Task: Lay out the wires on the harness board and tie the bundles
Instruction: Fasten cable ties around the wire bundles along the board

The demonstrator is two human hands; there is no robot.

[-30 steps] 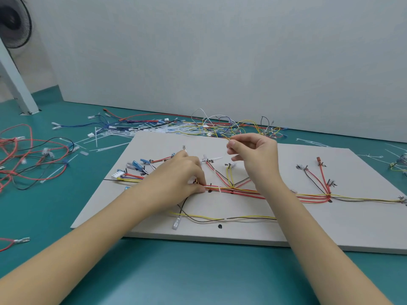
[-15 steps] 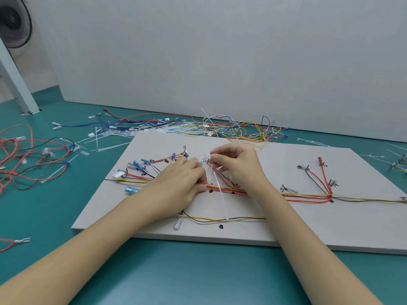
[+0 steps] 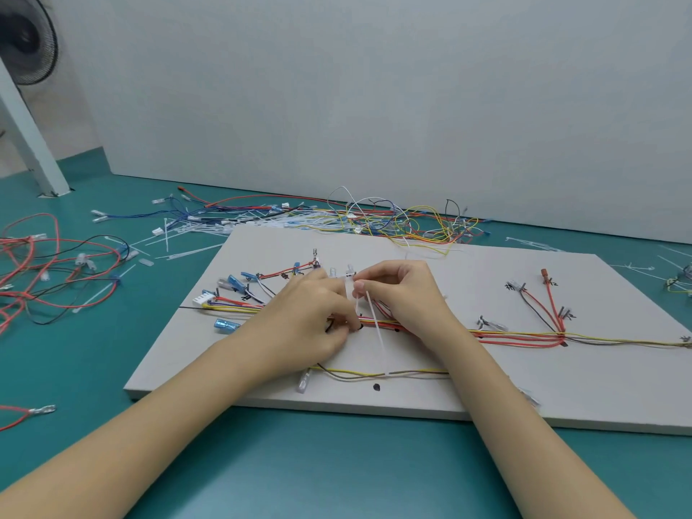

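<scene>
You were tying the red and yellow wire bundle [image 3: 430, 327] at the centre of the frame, on the pale grey harness board [image 3: 468, 391]. Your left hand [image 3: 307, 320] fingers pinched the bundle; your right hand [image 3: 404, 294] fingers pinched the thin white cable tie [image 3: 374, 324]. Next, I think, its tail needs threading and pulling tight.

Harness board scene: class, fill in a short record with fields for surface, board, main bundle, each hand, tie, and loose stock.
surface: teal table
board: pale harness board, lying flat
main bundle: red and yellow wires running across the board
left hand: fingers curled at the bundle, pinching at the tie point
right hand: pinching the white cable tie
tie: tail slants down towards the near edge
loose stock: spare wires behind the board
</scene>
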